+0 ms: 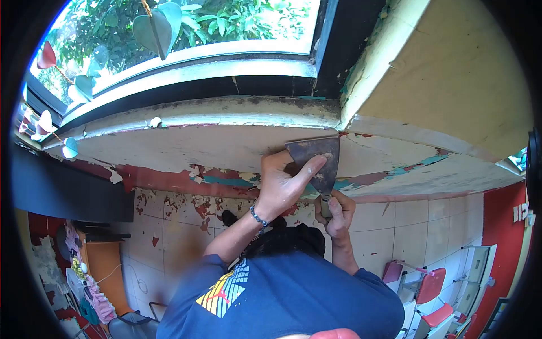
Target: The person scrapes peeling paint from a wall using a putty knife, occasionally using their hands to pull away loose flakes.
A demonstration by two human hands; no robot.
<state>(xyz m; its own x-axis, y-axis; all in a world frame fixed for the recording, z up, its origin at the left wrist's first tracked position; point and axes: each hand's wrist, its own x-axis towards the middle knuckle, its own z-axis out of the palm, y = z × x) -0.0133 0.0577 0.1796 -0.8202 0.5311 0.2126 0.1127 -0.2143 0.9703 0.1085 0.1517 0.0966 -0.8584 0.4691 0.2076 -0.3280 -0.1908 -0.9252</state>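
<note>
A wide putty knife (328, 150) with a dull, stained blade stands with its broad edge up near the inner corner of the window ledge. My left hand (280, 189) is closed on the blade from the left, its thumb pressed on the flat face and its fingers partly hidden behind. Lower down, my right hand (340, 216) wraps round the short handle. Around the blade is the cream painted surface (226, 142) below the window, where peeled areas show turquoise and dark red layers. Whether the blade's edge touches the surface is hard to tell.
Above is the window frame (197, 68), with a string of heart-shaped ornaments (155, 31) at left. Paint flakes (155, 241) lie on the tiled floor. A black panel (68, 183) and orange desk (104, 271) stand left; red chairs (432, 285) stand right.
</note>
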